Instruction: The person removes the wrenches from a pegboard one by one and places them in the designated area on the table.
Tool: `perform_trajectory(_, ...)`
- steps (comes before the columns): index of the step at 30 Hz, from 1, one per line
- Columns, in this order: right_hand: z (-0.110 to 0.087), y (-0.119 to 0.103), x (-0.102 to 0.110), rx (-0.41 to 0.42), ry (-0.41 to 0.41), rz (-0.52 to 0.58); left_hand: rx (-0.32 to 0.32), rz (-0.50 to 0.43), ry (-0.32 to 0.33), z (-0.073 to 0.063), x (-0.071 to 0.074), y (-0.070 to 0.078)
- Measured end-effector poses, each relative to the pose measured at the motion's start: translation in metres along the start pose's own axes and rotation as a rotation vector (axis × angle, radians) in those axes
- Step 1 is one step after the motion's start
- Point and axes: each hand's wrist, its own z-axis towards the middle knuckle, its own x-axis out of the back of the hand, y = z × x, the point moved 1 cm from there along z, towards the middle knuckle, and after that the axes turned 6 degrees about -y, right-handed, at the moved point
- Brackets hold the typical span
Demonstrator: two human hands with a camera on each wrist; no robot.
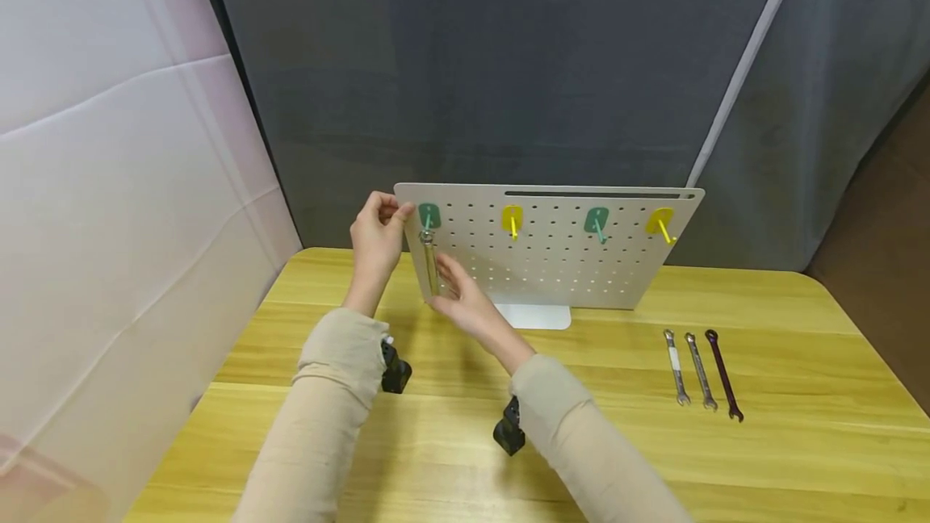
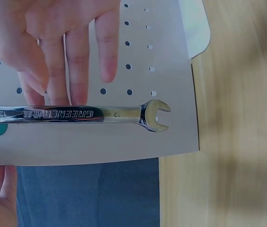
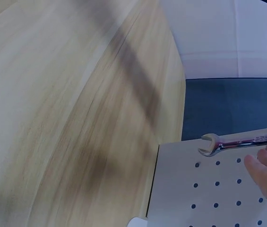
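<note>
A white pegboard (image 1: 552,265) stands upright on the table, with a silver combination wrench (image 1: 431,263) hanging from its leftmost green hook (image 1: 429,218). Thumb in front and fingers behind, my left hand (image 1: 378,236) pinches the board's upper left edge. My right hand (image 1: 459,294) is beside the hanging wrench with its fingers extended. In the left wrist view, the fingertips of the right hand (image 2: 72,52) reach the wrench's shank (image 2: 76,114); whether they press on it I cannot tell. The wrench's open end (image 3: 211,144) points down, near the board's side edge in the right wrist view.
Three more wrenches (image 1: 702,371) lie side by side on the wooden table (image 1: 450,442) at the right. Farther along the board are a yellow hook (image 1: 512,220), another green hook (image 1: 596,222) and a second yellow hook (image 1: 660,223). A dark curtain (image 1: 508,63) hangs behind.
</note>
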Motion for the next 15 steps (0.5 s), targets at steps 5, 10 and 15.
perform_trajectory(5,-0.0010,0.0030,0.0008,0.003,-0.001,0.002,0.003,0.003,-0.006,0.0000,-0.0010,-0.0001)
perform_trajectory(10,-0.0034,0.0040,-0.0005,0.038,0.000,0.006,-0.004,0.007,-0.003,-0.0008,-0.0006,0.0010)
perform_trajectory(15,-0.0077,0.0041,-0.0020,0.080,0.018,-0.031,-0.007,0.012,0.005,-0.0011,-0.0001,0.0004)
